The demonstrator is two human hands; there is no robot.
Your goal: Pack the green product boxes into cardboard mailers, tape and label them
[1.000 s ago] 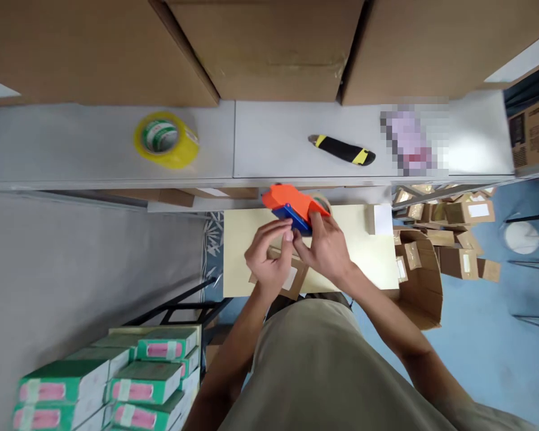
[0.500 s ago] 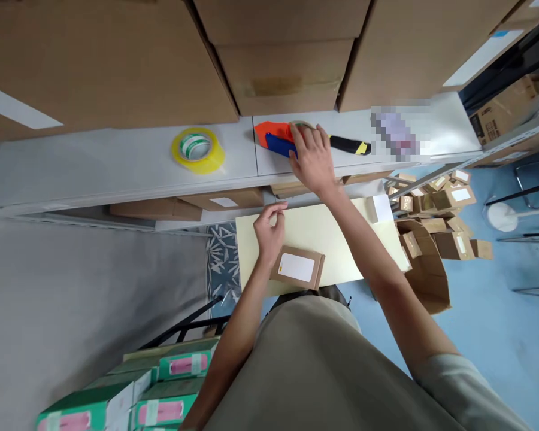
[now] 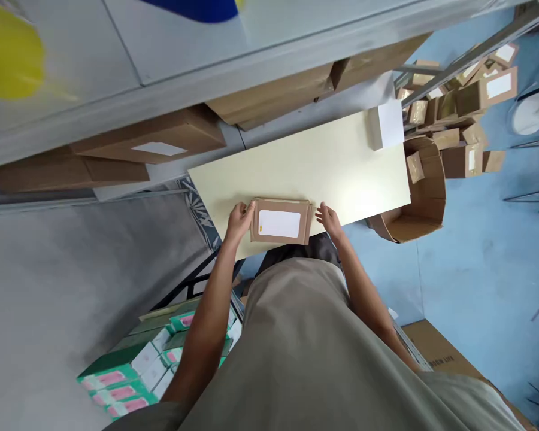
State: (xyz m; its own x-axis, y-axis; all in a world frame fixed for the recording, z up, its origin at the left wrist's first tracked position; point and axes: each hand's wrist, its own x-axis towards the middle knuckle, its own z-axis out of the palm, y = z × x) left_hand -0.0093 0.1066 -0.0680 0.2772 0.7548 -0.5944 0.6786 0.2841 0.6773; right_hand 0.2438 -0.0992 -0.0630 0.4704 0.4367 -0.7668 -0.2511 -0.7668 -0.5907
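Observation:
A small flat cardboard box (image 3: 258, 233) with a white label lies over the pale tabletop (image 3: 305, 161), near its front edge. My left hand (image 3: 239, 221) grips the box's left end, the thumb along its edge. Just beyond the right end is my right hand (image 3: 329, 219), its fingers apart and holding nothing; a narrow gap seems to separate it from the box. On the shelf above, the blue part of the tape dispenser (image 3: 202, 8) shows at the top edge of the view. A blurred yellow tape roll (image 3: 11, 57) sits at the upper left.
A white box (image 3: 388, 124) stands at the table's far right corner. Beyond it are an open carton (image 3: 424, 206) and a pile of small parcels (image 3: 465, 120) on the blue floor. Larger cartons (image 3: 161, 140) fill the lower shelf. Green boxes (image 3: 117, 374) are stacked at the lower left.
My right hand has let go of the tape dispenser on the shelf and come down beside the small box. My left hand has taken hold of the box's left end. The view has tilted downward.

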